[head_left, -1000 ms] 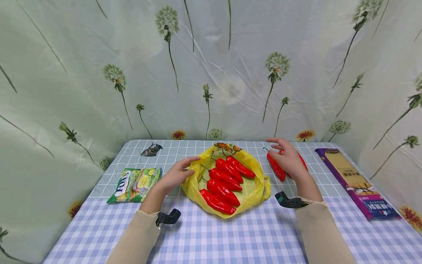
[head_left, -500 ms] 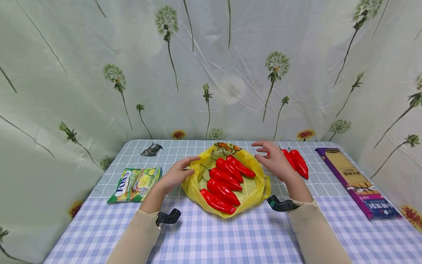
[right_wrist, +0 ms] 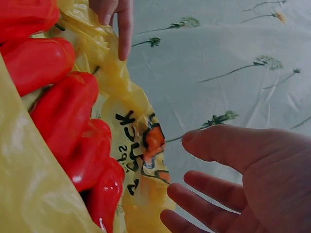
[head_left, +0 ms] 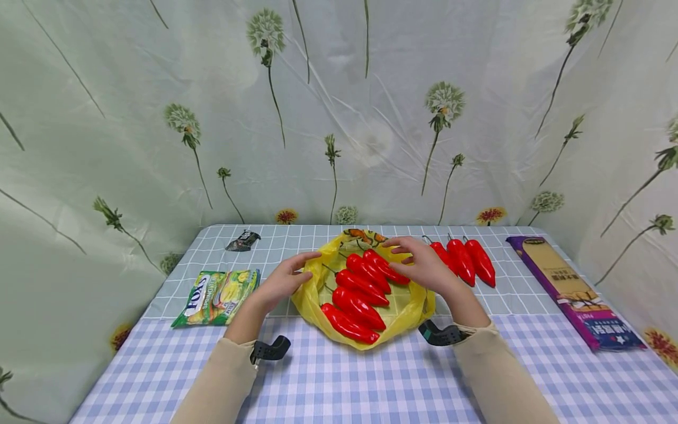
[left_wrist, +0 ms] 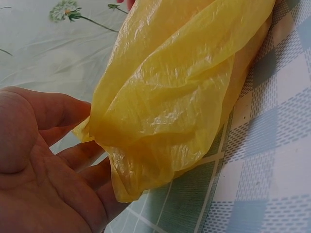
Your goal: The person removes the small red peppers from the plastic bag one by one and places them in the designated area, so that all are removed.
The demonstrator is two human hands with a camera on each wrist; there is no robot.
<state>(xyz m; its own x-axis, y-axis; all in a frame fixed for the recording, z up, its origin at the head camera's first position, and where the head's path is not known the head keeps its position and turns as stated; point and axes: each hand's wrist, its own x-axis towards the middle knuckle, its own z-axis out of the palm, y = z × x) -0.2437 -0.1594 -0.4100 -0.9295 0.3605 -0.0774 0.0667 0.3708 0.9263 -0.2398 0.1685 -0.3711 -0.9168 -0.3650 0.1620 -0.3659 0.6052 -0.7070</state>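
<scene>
Across the near edge of a table spread with a blue-and-white checked cloth, a person's two beige-sleeved arms reach forward, a black device strapped at each wrist. The left hand, in the same place as a second ago, rests against the left rim of a yellow plastic bag; some of its fingertips are behind the plastic, so whether it grips the bag cannot be told. The open bag sits mid-table, with five red peppers lying side by side inside, unchanged from the earlier frames. To the left, level with the bag, lies a green FOX'S packet; well off to the right, a long purple-and-yellow pack lies slantwise.

The right hand, fingers loosely bent and holding nothing, has moved left from above the loose peppers to the bag's far right rim. Three loose peppers lie to the bag's right, now in fuller view. Toward the back left rests a small black packet. Behind hangs a pale curtain printed with dandelions.
</scene>
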